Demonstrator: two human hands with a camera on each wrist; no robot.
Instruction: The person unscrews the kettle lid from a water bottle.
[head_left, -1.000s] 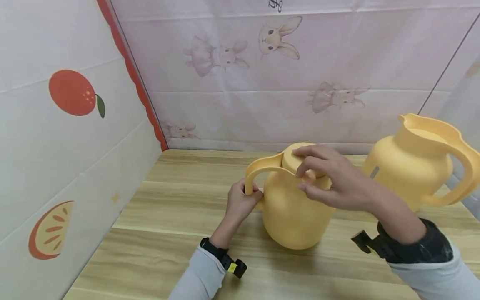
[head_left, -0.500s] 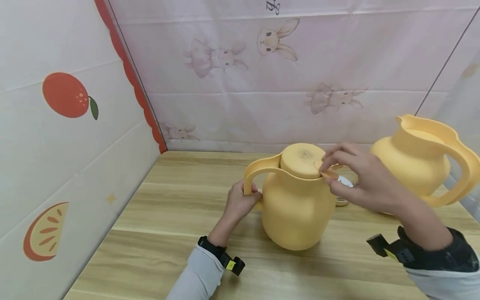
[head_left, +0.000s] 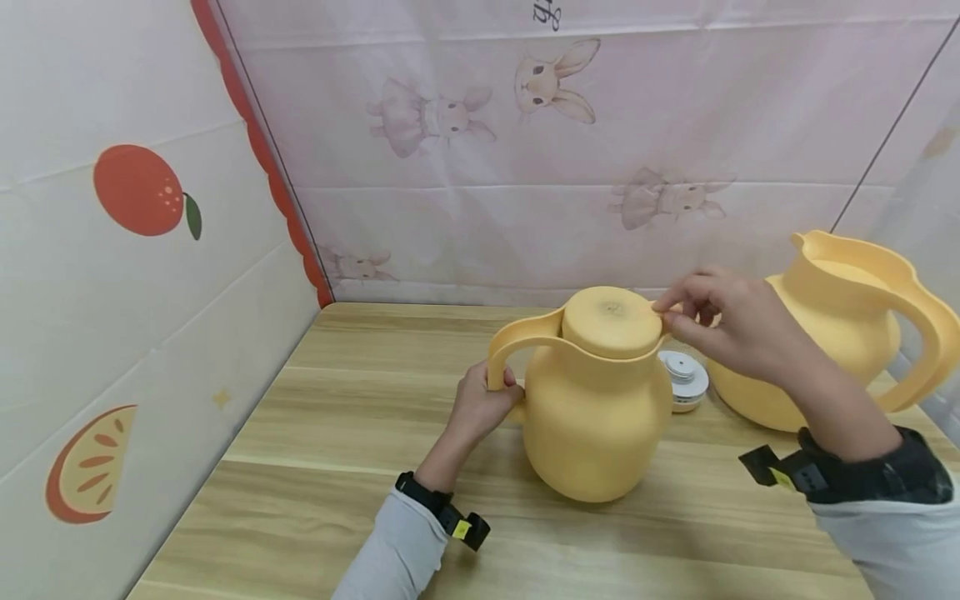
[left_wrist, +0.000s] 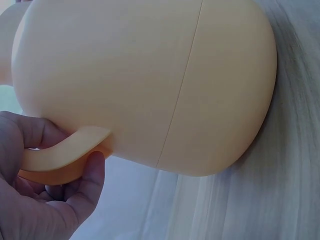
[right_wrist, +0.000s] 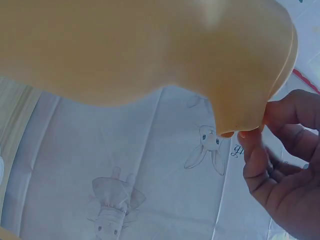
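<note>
A yellow thermos jug (head_left: pixel 600 425) stands upright on the table, with a round yellow lid (head_left: pixel 611 321) seated in its top. My left hand (head_left: pixel 482 404) grips the jug's handle (left_wrist: pixel 65 150), its thumb pressed near the handle's lower end in the left wrist view. At the opposite side, my right hand (head_left: pixel 738 321) has its thumb and index finger pinching the tip of the jug's spout (right_wrist: pixel 240 112). Its other fingers are curled in. In the head view the right fingertips cover most of the spout.
Behind the right forearm stands a second yellow jug (head_left: pixel 810 350), open on top, its handle toward the right. Between the two jugs lies a round white stopper (head_left: pixel 684 375) with a yellow edge. Printed cloth walls (head_left: pixel 465 225) bound the wooden table (head_left: pixel 337 492) at back and left.
My right hand has left the top of the lid and moved right to the spout, uncovering the lid and the white stopper. The left hand keeps its grip, and the jug stays in place.
</note>
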